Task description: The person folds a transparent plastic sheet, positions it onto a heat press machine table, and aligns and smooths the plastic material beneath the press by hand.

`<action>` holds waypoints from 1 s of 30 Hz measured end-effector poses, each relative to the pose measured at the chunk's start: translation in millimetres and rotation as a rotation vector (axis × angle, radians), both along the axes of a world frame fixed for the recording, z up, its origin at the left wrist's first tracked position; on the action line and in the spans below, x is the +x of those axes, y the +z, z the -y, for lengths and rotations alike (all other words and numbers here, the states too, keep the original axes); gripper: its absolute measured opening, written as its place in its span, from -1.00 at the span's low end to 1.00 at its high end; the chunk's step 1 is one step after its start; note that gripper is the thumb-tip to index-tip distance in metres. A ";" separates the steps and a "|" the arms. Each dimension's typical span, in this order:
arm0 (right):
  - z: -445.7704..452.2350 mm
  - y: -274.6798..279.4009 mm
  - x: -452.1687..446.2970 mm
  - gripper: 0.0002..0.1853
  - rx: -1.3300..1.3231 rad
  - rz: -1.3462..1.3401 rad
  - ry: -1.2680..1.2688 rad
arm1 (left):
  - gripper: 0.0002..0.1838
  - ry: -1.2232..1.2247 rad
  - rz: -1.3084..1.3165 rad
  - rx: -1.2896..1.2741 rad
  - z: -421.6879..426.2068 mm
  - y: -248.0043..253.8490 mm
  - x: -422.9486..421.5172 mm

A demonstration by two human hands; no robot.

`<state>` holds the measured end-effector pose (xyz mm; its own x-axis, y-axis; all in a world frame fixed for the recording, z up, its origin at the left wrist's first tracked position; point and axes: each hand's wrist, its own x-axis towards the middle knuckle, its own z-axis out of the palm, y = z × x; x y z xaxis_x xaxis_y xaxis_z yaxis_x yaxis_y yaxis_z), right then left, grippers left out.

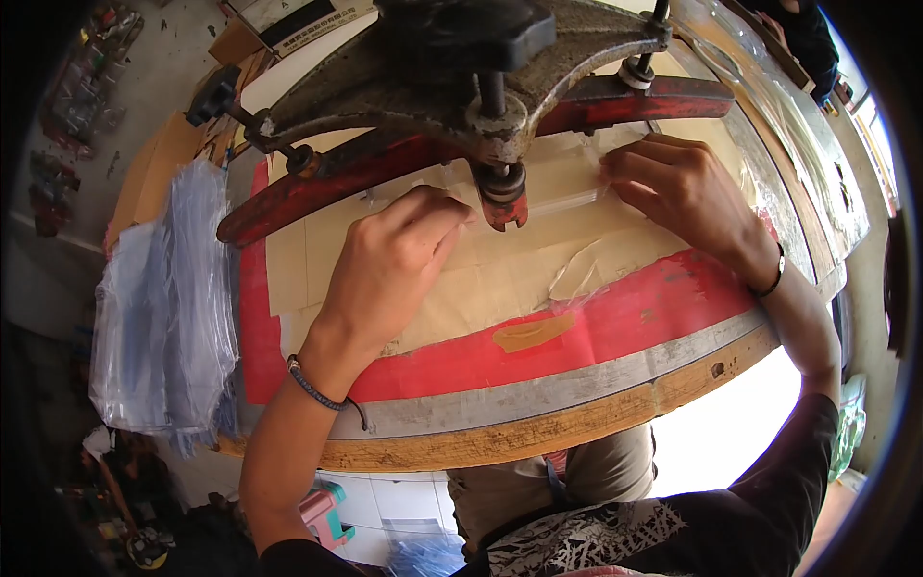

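Both of my hands are over a tan sheet (461, 288) that lies on a red sheet (625, 313), under a red metal bar (385, 163) of a machine. My left hand (404, 245) has its fingers pinched together left of the bar's central notched piece (505, 207). My right hand (673, 183) is also pinched, near the bar's right part. Between the hands runs a thin clear plastic strip (562, 204), its right end at my right fingertips. What the left fingertips hold is too small to make out.
A stack of clear plastic sheets (178, 308) lies at the left. The machine's dark metal frame (385, 87) spans the top. A wooden edge (500, 447) borders the table in front. Another person (803, 43) is at the upper right. A pink and green stool (327, 514) stands below.
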<state>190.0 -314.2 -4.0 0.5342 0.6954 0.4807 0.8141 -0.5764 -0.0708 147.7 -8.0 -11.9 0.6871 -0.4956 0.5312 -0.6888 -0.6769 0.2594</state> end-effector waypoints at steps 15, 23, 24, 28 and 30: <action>-2.6 -2.0 2.5 -0.88 0.031 -0.027 -0.064 | -0.84 0.036 -0.021 0.019 3.1 3.3 -2.3; -3.4 -1.9 3.5 -0.90 0.045 -0.032 -0.062 | -0.84 0.021 -0.015 0.025 1.8 3.3 -0.8; -3.6 -1.9 3.8 -0.90 0.046 -0.032 -0.060 | -0.83 0.021 -0.016 0.027 1.6 3.4 -0.7; -3.7 -2.4 3.9 -0.90 0.057 -0.042 -0.059 | -0.83 0.019 -0.012 0.025 2.0 3.3 -0.9; -3.4 -2.3 4.0 -0.90 0.059 -0.049 -0.065 | -0.82 0.016 0.000 0.029 2.0 3.7 -0.6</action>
<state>194.0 -310.8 -6.2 0.6014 0.6299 0.4915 0.7697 -0.6217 -0.1450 147.1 -9.9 -8.2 0.6952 -0.5003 0.5162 -0.6780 -0.6950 0.2395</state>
